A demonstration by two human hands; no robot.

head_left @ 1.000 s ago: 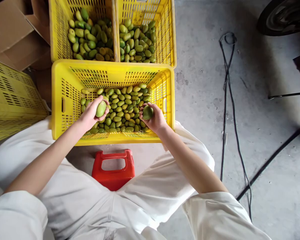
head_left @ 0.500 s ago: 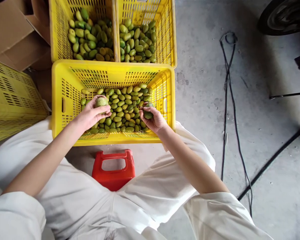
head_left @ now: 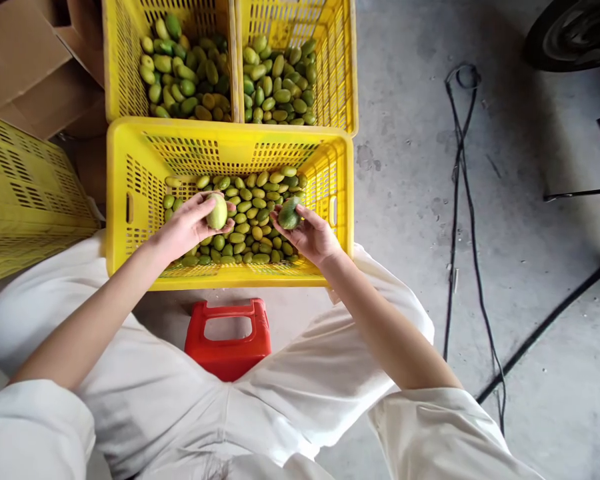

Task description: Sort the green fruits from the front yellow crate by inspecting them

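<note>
Left hand (head_left: 191, 221) curls thumb and fingers around a pale green fruit (head_left: 217, 213), over the left half of the front crate (head_left: 250, 283), while the right hand (head_left: 317, 237) cradles a darker green fruit (head_left: 289, 215) over the right half, the two fruits apart. White trousers (head_left: 325, 353) spread either side of a red plastic piece (head_left: 199, 343) with an oblong opening, just this side of the front crate. Inside that yellow crate, beneath the hands, lie many green and yellowish fruits (head_left: 245, 228). Another yellow crate (head_left: 35, 173) is at the left. Directly beyond the front one, a rear left crate (head_left: 123, 67) and a rear right crate (head_left: 336, 67) stand side by side, each containing green fruits. Brown cardboard (head_left: 23, 57) lies at far left; black cable (head_left: 473, 233) crosses the grey floor (head_left: 400, 187) at right, with a black tyre (head_left: 536, 48) farther off.
</note>
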